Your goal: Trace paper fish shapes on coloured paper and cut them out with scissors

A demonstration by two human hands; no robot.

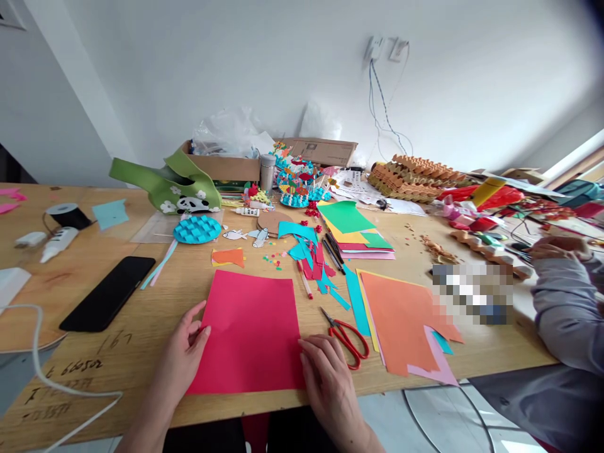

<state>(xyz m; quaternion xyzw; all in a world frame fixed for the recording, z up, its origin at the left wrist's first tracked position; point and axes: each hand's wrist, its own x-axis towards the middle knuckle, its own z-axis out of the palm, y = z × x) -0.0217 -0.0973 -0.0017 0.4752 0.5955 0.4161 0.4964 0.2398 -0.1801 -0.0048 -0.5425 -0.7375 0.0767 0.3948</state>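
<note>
A sheet of red paper [250,333] lies flat at the table's front edge. Along its left side my left hand [184,352] has the edge between thumb and curled fingers. My right hand [328,377] is closed at the opposite edge, fingertips touching the paper. Just beyond that hand rest red-handled scissors [348,340], blades pointing away. To their right, a stack of cut orange paper [396,321] covers yellow, pink and blue sheets. Blue and red paper scraps [314,258] and a red-capped pen [304,280] lie behind the red sheet.
A black phone [108,294] and a white cable [40,371] are at left. Farther back are a blue woven paper oval [197,229], a green panda bag [174,189], coloured sheets [349,217] and a cardboard box [226,168]. Another person's sleeve [566,308] reaches in at right.
</note>
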